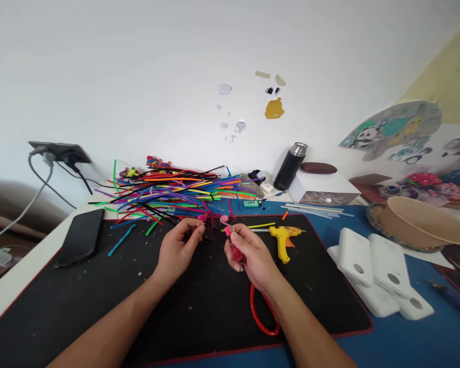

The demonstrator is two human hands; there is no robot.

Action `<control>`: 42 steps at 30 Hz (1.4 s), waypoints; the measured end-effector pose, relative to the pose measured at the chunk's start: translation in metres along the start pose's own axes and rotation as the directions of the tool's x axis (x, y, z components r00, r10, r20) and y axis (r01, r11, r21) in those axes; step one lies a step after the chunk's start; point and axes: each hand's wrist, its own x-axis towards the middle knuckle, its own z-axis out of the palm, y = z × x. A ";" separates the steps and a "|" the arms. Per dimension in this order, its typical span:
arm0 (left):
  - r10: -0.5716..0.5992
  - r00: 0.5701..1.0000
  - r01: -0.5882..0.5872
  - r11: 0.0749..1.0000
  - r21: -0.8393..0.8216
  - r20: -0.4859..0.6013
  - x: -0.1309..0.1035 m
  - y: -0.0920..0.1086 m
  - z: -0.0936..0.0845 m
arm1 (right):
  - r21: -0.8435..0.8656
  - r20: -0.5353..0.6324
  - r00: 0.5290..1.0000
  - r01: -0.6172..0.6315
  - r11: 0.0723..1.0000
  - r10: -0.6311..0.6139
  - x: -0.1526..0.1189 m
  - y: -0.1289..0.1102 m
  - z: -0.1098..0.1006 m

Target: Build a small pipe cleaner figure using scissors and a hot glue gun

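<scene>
My left hand [182,245] is closed in a pinch above the black mat [176,317], its fingertips beside a small pink piece [202,218]. To its right, my right hand [249,253] is wrapped round a pink-red pipe cleaner piece [236,251], with a light pink curl [224,219] standing up at its top. A red loop [264,327], perhaps a tool handle, sticks out below my right wrist. A yellow glue gun [282,243] lies just right of my right hand. What the left fingertips hold is too small to make out fully.
A pile of colourful pipe cleaners [168,191] lies behind the hands. A phone [80,237] is on the left. A black flask [289,166], a teal lighter [252,203], glue sticks [318,209], white boxes [379,276] and a bowl [429,220] stand at the back and right.
</scene>
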 end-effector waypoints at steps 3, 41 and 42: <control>0.003 1.000 -0.003 1.000 -0.013 -0.006 0.000 0.002 0.000 | 0.010 0.012 1.000 -0.012 1.000 0.012 -0.002 -0.001 -0.002; 0.369 0.923 -0.383 0.912 0.145 0.111 -0.006 0.012 -0.003 | -0.620 -0.008 0.988 0.114 0.777 -0.151 -0.009 0.022 0.004; 0.379 0.918 -0.393 0.908 0.148 0.115 -0.006 0.012 -0.003 | -0.651 -0.020 0.985 0.116 0.750 -0.170 -0.009 0.021 0.005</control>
